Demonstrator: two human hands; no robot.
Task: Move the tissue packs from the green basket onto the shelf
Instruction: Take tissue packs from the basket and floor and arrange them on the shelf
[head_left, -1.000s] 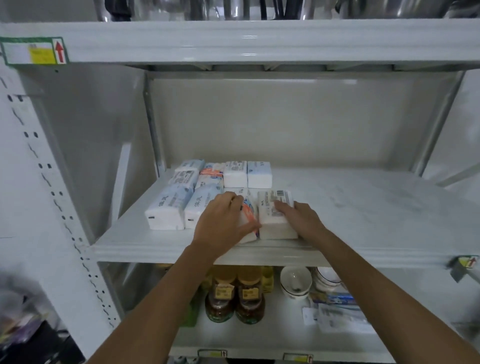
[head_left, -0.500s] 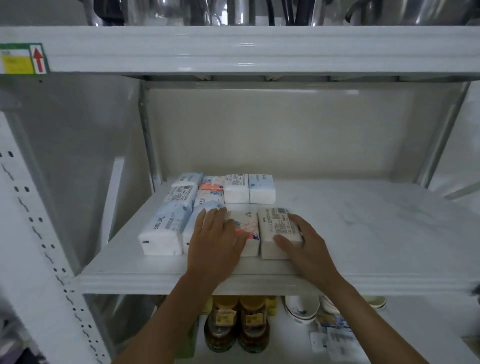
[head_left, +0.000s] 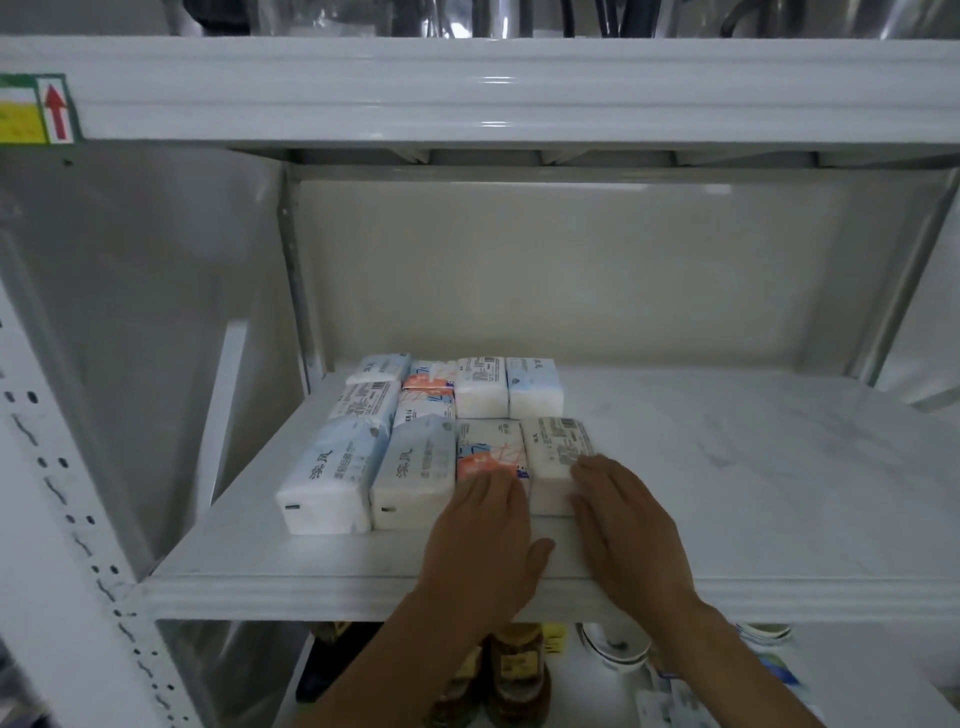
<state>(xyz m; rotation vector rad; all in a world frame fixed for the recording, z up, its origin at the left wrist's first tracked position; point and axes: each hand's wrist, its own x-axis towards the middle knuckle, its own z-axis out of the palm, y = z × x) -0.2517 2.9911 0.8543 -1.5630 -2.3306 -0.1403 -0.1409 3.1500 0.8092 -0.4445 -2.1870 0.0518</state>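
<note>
1. Tissue packs (head_left: 441, 441) lie flat on the shelf (head_left: 727, 467), grouped at its left half in tidy rows, each pack touching its neighbours; the right half of the shelf is bare.
2. The green basket is not in view, so how many packs remain in it cannot be told.
3. The left hand (head_left: 485, 540) lies flat, fingers together and extended, its fingertips on the near end of the orange-patterned pack (head_left: 491, 449). It clamps nothing.
4. The right hand (head_left: 626, 530) is likewise flat and spread, fingertips touching the near end of the white barcode pack (head_left: 556, 457) at the row's right edge. Neither hand grips.
5. Handling, as a judgement: these packs look light and soft, wrapped in thin glossy film that may slide under dry fingers. They would dent under a hard squeeze but are not fragile.
6. Best hold, I judge, is across the long sides with thumb opposite fingers; for squaring up, a flat push on the short end suits them.
7. Jars (head_left: 514, 670) and bowls (head_left: 618, 649) sit on the lower shelf, well clear of the packs.
</note>
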